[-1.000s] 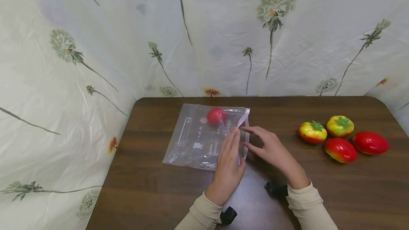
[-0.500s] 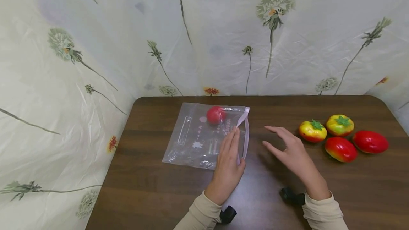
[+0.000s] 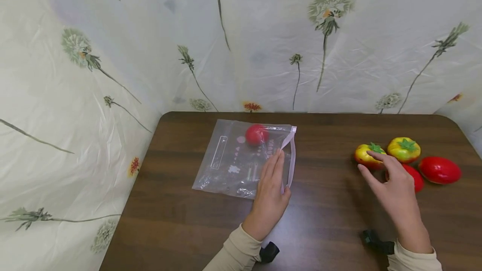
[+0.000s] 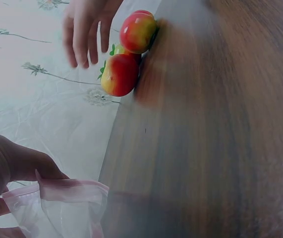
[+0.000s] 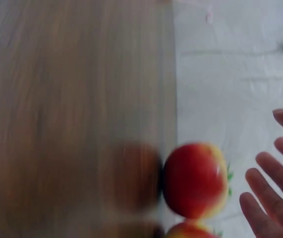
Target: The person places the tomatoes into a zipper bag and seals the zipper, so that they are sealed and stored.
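A clear zip bag with a pink-edged mouth lies flat, a round red fruit inside it. My left hand holds the upper layer at the mouth; the left wrist view shows the bag's rim between thumb and fingers, the mouth parted. Over on the right, my right hand reaches above the shiny fruits, thumb and fingers spread and holding nothing. Its fingertips overlap a yellow-and-red fruit with a green leafy top. In the right wrist view, the spread fingers are beside a red-yellow fruit.
Close by are a yellow-green fruit with a leafy top, a red oval fruit and another red fruit partly behind the right hand. The dark wooden table ends at a flower-printed sheet.
My right hand has left the bag's mouth and travelled right to the fruits, fingers spread. The left hand has stayed at the bag, whose mouth now gapes a little.
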Action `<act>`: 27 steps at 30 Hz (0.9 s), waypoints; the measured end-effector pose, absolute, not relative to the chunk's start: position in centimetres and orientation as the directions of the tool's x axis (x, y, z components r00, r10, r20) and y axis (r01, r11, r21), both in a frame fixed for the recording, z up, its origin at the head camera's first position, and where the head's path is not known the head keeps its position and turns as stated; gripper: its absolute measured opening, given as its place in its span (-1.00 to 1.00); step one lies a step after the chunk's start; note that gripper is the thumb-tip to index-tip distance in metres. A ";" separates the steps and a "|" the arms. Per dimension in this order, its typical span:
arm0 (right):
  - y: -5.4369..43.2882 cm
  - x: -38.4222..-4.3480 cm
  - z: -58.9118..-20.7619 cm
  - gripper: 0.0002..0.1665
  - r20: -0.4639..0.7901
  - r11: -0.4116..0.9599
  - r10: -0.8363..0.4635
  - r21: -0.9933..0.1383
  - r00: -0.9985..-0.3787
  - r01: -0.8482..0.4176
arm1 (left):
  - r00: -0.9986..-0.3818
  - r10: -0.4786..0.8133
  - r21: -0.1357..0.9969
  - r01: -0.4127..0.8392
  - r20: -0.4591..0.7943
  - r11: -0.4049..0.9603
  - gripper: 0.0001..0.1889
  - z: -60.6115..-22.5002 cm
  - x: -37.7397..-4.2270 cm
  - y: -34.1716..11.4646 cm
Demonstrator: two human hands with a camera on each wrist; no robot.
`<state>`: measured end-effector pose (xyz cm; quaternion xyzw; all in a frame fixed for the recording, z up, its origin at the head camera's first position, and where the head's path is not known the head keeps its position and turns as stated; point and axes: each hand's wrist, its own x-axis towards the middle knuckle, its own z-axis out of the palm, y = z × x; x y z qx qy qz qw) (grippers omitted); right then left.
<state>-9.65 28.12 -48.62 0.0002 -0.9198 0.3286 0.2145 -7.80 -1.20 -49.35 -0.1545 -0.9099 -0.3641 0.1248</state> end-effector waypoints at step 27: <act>34.9 -7.3 -50.2 -0.28 0.073 0.619 0.618 -0.659 -0.783 0.427 | -0.937 0.190 0.645 0.341 0.294 0.684 0.00 -49.1 -7.7 -1.2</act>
